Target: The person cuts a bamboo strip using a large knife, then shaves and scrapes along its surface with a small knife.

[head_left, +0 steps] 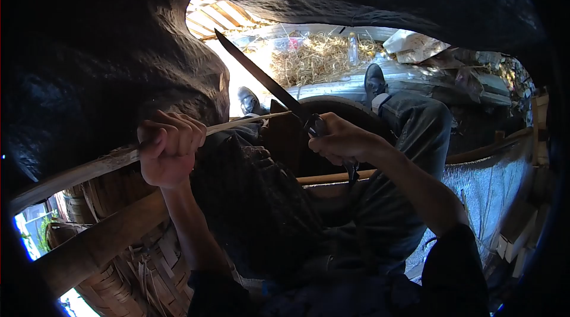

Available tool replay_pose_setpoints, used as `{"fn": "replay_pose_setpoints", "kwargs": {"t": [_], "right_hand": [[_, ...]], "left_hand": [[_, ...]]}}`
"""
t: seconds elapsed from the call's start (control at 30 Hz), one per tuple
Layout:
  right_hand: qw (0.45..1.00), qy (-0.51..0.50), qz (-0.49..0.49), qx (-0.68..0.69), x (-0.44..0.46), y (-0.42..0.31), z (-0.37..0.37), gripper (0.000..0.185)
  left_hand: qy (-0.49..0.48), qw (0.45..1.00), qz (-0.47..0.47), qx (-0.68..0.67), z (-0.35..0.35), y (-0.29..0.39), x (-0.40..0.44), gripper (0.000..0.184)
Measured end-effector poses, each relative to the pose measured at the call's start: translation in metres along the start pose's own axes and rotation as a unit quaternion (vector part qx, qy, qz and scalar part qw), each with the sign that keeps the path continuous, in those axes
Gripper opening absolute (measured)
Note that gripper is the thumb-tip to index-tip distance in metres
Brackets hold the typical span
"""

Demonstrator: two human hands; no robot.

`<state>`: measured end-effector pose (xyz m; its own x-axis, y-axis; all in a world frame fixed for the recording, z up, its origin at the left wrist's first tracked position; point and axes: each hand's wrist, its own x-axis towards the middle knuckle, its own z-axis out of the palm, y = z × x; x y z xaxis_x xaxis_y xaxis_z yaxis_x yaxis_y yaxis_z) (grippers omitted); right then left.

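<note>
My left hand [171, 149] is closed in a fist around a long pale wood or bamboo strip [243, 121]. One end runs down to the left edge; the thin end reaches the knife near its handle. My right hand [344, 139] grips the handle of a long knife [256, 72], its dark blade pointing up and to the left. Whether the blade touches the strip I cannot tell. Below both hands are my legs in dark jeans [415, 133], spread apart, with a dark round-rimmed thing [338, 105] between them, partly in shadow.
Dark sheeting [107, 50] hangs at the left and overhead. Beyond my shoes lie straw-like shavings [320, 59], a clear bottle [353, 48] and a whitish sack [412, 46]. A thick pole [107, 243] and woven baskets [119, 284] are at the lower left, wooden pieces [516, 231] at the right.
</note>
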<state>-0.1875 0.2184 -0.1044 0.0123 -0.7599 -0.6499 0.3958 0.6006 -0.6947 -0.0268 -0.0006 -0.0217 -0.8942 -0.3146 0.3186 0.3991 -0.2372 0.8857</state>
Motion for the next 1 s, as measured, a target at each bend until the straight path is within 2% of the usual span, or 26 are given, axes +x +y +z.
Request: {"fn": "replay_pose_setpoints", "kwargs": {"t": [0.03, 0.17, 0.23, 0.27, 0.43, 0.5, 0.67, 0.87, 0.93, 1.0], "right_hand": [[0.998, -0.016, -0.055, 0.024, -0.004, -0.003, -0.002, 0.013], [0.997, -0.037, -0.056, 0.036, -0.010, 0.008, 0.007, 0.013], [0.997, -0.013, 0.056, -0.048, -0.001, 0.034, 0.014, 0.010], [0.988, 0.055, 0.025, -0.143, 0.006, 0.044, 0.019, 0.010], [0.991, 0.043, 0.051, -0.118, -0.002, 0.036, -0.001, 0.009], [0.991, 0.065, 0.017, -0.115, -0.010, 0.029, -0.002, 0.011], [0.997, 0.031, 0.005, -0.065, -0.022, 0.023, 0.002, 0.011], [0.995, 0.040, -0.003, -0.094, -0.012, 0.032, 0.014, 0.014], [0.981, 0.051, -0.075, -0.172, -0.006, 0.036, 0.019, 0.015], [0.983, 0.056, -0.063, -0.161, 0.003, 0.044, 0.027, 0.015]], "left_hand": [[0.000, 1.000, 0.000, 0.008, 0.000, 0.001, 0.001, 0.046], [-0.010, 1.000, -0.003, 0.022, 0.005, -0.002, 0.010, 0.046], [-0.025, 0.999, -0.018, 0.008, 0.008, -0.004, 0.014, 0.047], [-0.027, 0.999, -0.020, 0.008, 0.009, -0.003, 0.014, 0.047], [-0.046, 0.998, -0.028, 0.020, 0.016, -0.003, 0.017, 0.047], [-0.044, 0.999, -0.022, 0.022, 0.018, -0.002, 0.017, 0.047], [-0.033, 0.997, -0.035, 0.068, 0.016, -0.001, 0.014, 0.048], [-0.022, 0.998, -0.018, 0.064, 0.009, -0.002, 0.015, 0.047], [-0.004, 0.999, -0.031, 0.028, 0.007, 0.000, 0.015, 0.046], [-0.007, 0.999, -0.029, 0.028, 0.008, -0.001, 0.016, 0.046]]}}
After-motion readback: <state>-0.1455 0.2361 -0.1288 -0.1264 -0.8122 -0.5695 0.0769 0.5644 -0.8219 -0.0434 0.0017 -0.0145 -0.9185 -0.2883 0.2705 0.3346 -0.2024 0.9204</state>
